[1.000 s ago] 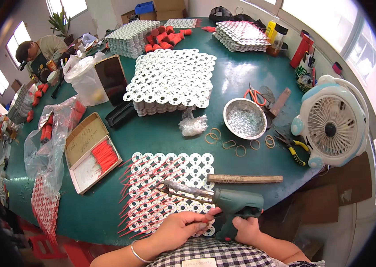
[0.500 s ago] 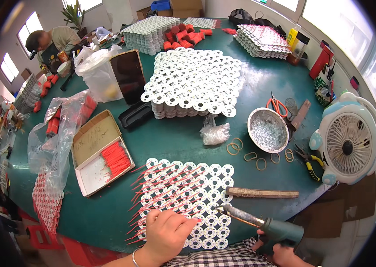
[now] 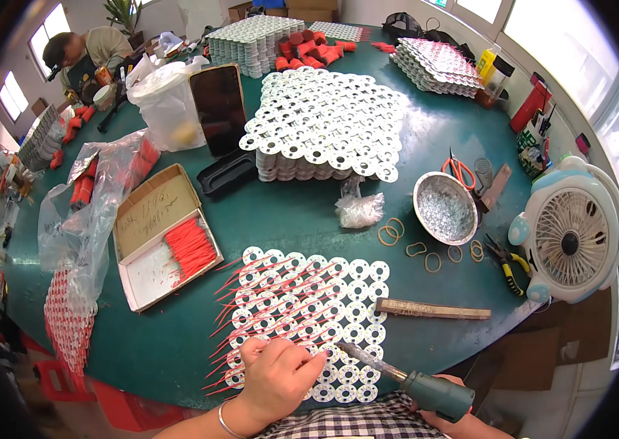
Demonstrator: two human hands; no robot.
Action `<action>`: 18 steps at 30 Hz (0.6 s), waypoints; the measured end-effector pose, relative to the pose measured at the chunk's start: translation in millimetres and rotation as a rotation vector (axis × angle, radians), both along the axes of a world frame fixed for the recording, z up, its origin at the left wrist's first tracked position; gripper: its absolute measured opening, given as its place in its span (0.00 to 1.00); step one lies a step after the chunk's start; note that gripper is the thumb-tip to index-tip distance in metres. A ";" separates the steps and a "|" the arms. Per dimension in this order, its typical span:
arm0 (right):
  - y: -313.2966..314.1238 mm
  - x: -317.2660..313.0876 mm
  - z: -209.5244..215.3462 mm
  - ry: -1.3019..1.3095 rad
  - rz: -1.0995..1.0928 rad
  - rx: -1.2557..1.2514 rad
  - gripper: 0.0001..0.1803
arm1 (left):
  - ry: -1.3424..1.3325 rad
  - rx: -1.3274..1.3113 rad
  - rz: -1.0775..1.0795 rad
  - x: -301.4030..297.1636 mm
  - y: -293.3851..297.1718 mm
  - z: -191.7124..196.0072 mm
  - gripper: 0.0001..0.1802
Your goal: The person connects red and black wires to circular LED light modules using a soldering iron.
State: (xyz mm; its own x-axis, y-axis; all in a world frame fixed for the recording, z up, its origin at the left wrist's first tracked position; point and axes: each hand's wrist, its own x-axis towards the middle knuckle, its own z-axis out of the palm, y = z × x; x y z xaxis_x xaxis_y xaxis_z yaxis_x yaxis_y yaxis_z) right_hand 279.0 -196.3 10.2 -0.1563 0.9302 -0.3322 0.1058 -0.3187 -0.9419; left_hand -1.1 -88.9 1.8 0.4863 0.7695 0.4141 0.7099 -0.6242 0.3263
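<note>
A panel of white ring-shaped circuit boards [image 3: 355,312] lies flat on the table before me. Thin red wires [image 3: 262,304] slant across its left and middle columns, their ends jutting past the left edge. My left hand [image 3: 278,377] rests over the panel's lower part, thumb and fingers pinched on a red wire, mostly hidden by the hand. At the lower right my right hand [image 3: 445,410] is closed around a green soldering gun [image 3: 437,395]. Its metal barrel points left over the panel, with the tip just beyond my left fingertips.
A box of red wires [image 3: 150,282] sits left. Behind stand stacked board panels [image 3: 324,124], a phone [image 3: 219,110] and a white bucket [image 3: 166,110]. Right are a metal bowl [image 3: 445,208], a wooden strip [image 3: 434,310], pliers [image 3: 508,267] and a fan [image 3: 569,230]. Another person [image 3: 93,55] sits far left.
The soldering gun has moved left, bringing its tip closer to my left fingertips. My left hand stays pinched over the panel. The whole view has shifted slightly.
</note>
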 end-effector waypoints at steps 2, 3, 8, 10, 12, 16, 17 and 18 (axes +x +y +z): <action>-0.9 -7.1 5.9 -0.021 -0.041 0.004 0.14 | -0.003 -0.011 -0.019 -0.1 0.3 0.2 0.06; -0.2 -10.0 7.5 -0.035 -0.081 0.007 0.13 | -0.005 -0.012 -0.019 -0.2 0.7 0.0 0.06; 17.2 -13.7 13.8 -0.461 0.181 0.638 0.22 | 0.005 -0.035 -0.020 -1.6 1.8 0.3 0.07; 12.3 -8.1 8.6 -0.501 0.212 0.555 0.17 | -0.001 -0.035 -0.020 -1.0 2.0 0.5 0.07; 9.2 -4.8 6.0 -0.538 0.243 0.474 0.12 | -0.006 -0.033 -0.019 -0.3 1.8 0.6 0.07; 9.1 -8.4 14.8 -0.407 0.186 0.285 0.11 | -0.005 -0.030 -0.017 0.4 1.4 -0.3 0.06; 10.2 -9.6 15.1 -0.424 0.174 0.302 0.12 | -0.003 -0.034 -0.015 0.2 1.4 -0.8 0.06; 10.1 -10.3 15.9 -0.441 0.162 0.321 0.13 | -0.002 -0.031 -0.013 0.1 1.0 -1.6 0.06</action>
